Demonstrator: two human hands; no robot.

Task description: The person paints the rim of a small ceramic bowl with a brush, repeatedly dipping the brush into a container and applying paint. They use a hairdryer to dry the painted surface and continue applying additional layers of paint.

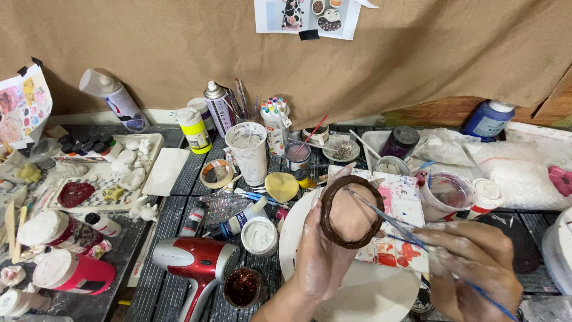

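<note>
My left hand point(325, 250) holds up a small round clay piece point(351, 211) with a dark brown painted rim and an unpainted tan middle. My right hand point(473, 265) grips a thin paintbrush point(387, 218) with a blue handle; its tip touches the upper inside of the brown rim. Both hands are smeared with pale clay or paint. Under them lie a round white plate point(369, 292) and a paint-stained white palette point(402, 220) with red and orange dabs.
A red hair dryer point(193, 262) lies at the lower left beside a jar of brown paint point(243, 287). Paint pots, spray cans, a tape roll point(216, 173), brush cups, a pink water cup point(445, 195) and a tray of white figurines point(128, 167) crowd the dark slatted table.
</note>
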